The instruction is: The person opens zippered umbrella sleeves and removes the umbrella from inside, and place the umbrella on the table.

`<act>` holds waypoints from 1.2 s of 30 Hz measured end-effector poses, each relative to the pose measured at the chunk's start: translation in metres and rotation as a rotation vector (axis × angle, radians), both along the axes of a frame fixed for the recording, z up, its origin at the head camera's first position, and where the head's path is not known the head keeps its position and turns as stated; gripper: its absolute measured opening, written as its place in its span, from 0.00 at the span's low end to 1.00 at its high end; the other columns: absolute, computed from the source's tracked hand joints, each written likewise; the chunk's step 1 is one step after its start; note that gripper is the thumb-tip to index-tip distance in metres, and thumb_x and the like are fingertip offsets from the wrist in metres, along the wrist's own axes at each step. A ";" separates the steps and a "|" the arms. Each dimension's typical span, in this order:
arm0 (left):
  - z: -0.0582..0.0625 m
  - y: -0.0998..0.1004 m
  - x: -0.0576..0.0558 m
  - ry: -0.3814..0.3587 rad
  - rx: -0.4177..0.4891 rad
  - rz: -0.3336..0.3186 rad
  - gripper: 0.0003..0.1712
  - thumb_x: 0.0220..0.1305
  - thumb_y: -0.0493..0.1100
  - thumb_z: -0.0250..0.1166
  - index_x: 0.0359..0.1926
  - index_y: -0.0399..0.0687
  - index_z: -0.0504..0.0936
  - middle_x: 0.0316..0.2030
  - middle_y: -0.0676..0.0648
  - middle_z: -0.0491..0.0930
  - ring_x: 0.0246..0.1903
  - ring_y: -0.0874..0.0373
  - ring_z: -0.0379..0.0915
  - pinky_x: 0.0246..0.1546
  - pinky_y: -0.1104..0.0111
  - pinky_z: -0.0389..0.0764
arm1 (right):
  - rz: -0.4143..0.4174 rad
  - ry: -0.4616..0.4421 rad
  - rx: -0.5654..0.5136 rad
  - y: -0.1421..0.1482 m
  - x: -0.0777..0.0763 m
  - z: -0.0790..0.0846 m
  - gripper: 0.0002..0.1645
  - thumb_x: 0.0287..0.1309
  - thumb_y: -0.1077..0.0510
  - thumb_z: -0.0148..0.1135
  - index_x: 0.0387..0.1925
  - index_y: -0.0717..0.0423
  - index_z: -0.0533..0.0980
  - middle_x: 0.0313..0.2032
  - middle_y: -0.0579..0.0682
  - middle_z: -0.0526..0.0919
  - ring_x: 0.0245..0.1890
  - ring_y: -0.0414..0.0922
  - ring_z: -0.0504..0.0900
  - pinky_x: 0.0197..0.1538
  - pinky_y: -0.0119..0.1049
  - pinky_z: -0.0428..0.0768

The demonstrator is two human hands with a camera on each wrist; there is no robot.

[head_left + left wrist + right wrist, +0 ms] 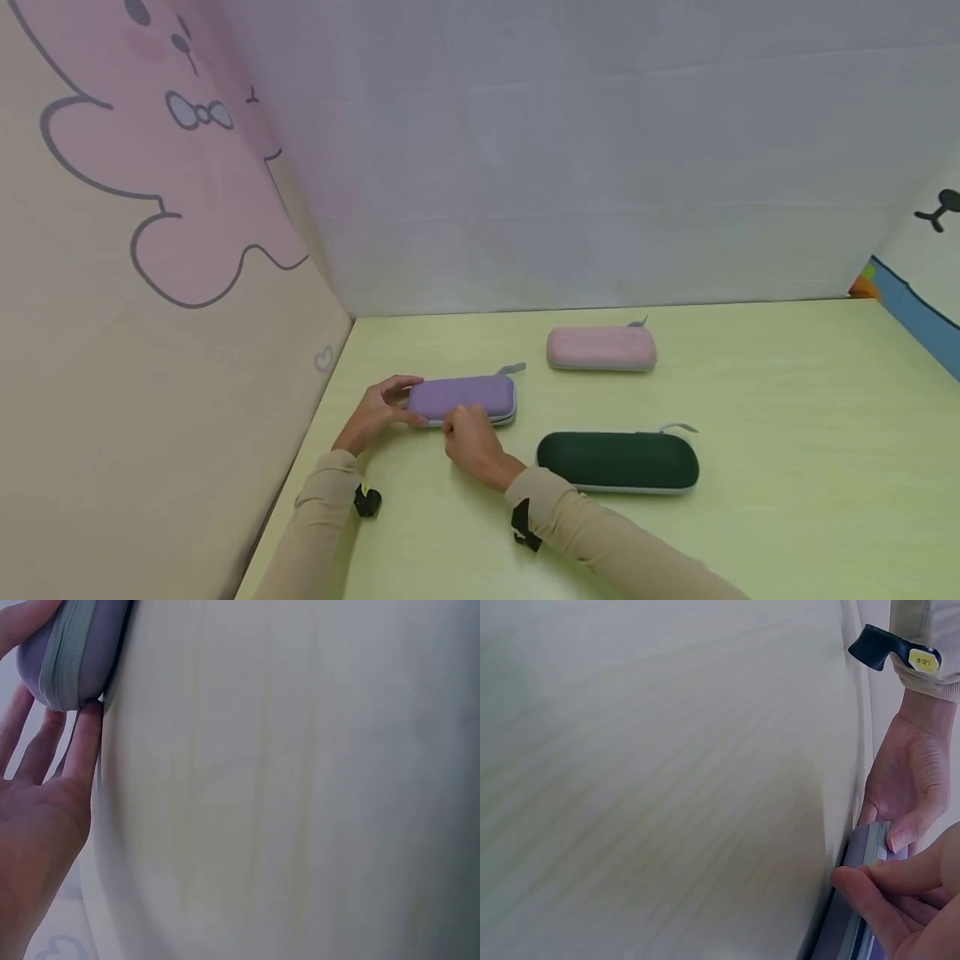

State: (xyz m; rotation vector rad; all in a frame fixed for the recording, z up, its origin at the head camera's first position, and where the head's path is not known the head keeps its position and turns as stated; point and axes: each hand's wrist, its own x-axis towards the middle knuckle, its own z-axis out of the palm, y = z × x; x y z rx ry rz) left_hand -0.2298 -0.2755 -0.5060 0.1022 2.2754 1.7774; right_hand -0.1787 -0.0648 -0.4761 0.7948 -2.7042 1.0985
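Observation:
A purple hard-shell zip case [461,392] lies on the table at left of centre. My left hand [378,412] grips its left end, thumb along the front and fingers behind. In the left wrist view, the grey zipper band [66,656] runs round that end. Thumb and forefinger of my right hand [476,446] pinch at the zipper on the front side; the pull itself is hidden between the fingertips [851,879]. To the right of the pinch, a thin dark gap shows along the case's zipper in the head view.
A pink case [602,348] lies farther back, right of the purple one. A dark green case [618,461] lies nearer, partly behind my right forearm. The pale green table [787,417] meets a wall at the left and a white curtain-like backdrop [585,167] at the back.

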 end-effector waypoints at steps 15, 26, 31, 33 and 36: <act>0.003 0.005 0.003 0.029 -0.005 0.009 0.40 0.33 0.43 0.82 0.54 0.50 0.77 0.56 0.47 0.74 0.57 0.50 0.69 0.53 0.59 0.73 | 0.025 0.001 -0.009 -0.004 -0.003 -0.001 0.20 0.38 0.79 0.57 0.07 0.54 0.72 0.12 0.38 0.62 0.17 0.35 0.57 0.26 0.26 0.60; 0.006 0.010 0.007 0.061 -0.072 0.031 0.39 0.32 0.44 0.82 0.50 0.50 0.77 0.51 0.46 0.76 0.51 0.49 0.73 0.48 0.59 0.75 | 0.073 0.010 -0.031 -0.006 -0.001 -0.001 0.21 0.38 0.79 0.56 0.07 0.53 0.68 0.12 0.38 0.57 0.16 0.35 0.55 0.22 0.24 0.57; 0.008 0.012 0.007 0.064 -0.080 0.020 0.39 0.34 0.43 0.82 0.51 0.47 0.74 0.51 0.42 0.76 0.50 0.48 0.74 0.47 0.60 0.75 | 0.075 0.014 -0.026 -0.006 -0.002 -0.002 0.20 0.38 0.79 0.56 0.08 0.53 0.70 0.12 0.38 0.59 0.16 0.35 0.57 0.22 0.24 0.59; 0.007 0.011 0.007 0.061 -0.081 0.017 0.40 0.35 0.43 0.82 0.52 0.46 0.73 0.52 0.41 0.75 0.50 0.47 0.73 0.47 0.61 0.75 | 0.074 0.012 -0.019 -0.007 -0.002 -0.002 0.19 0.38 0.79 0.57 0.08 0.55 0.72 0.12 0.38 0.62 0.16 0.35 0.58 0.23 0.23 0.60; 0.006 0.011 0.007 0.068 -0.105 0.020 0.41 0.35 0.44 0.82 0.52 0.44 0.72 0.52 0.40 0.74 0.49 0.47 0.73 0.46 0.61 0.74 | 0.073 0.015 -0.016 -0.007 -0.002 -0.003 0.16 0.37 0.79 0.57 0.10 0.57 0.76 0.12 0.38 0.65 0.17 0.34 0.60 0.23 0.23 0.63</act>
